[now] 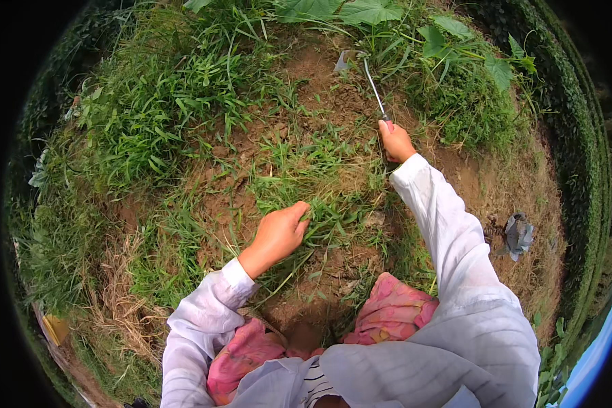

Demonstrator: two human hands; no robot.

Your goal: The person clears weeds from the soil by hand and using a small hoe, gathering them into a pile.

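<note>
My right hand [398, 144] is closed around the red handle of a hand hoe [374, 85]. Its thin metal shank reaches up and away to a flat metal blade [345, 60], which rests at the soil beside grass, partly behind leaves. Lower and to the left, my left hand [279, 234] has its thumb and fingers pinched together at a tuft of green grass [331, 217]; whether blades are held between them is hard to tell. Loose brown soil [326, 97] lies between the hoe blade and the grass.
Broad-leaved vines [370, 11] cross the far edge. Dense weeds [158, 122] grow at left, with dry straw [127, 301] below them. A crumpled grey plastic scrap [518, 236] lies on the ground at right, and a yellow object [55, 329] at lower left. A hedge borders the right.
</note>
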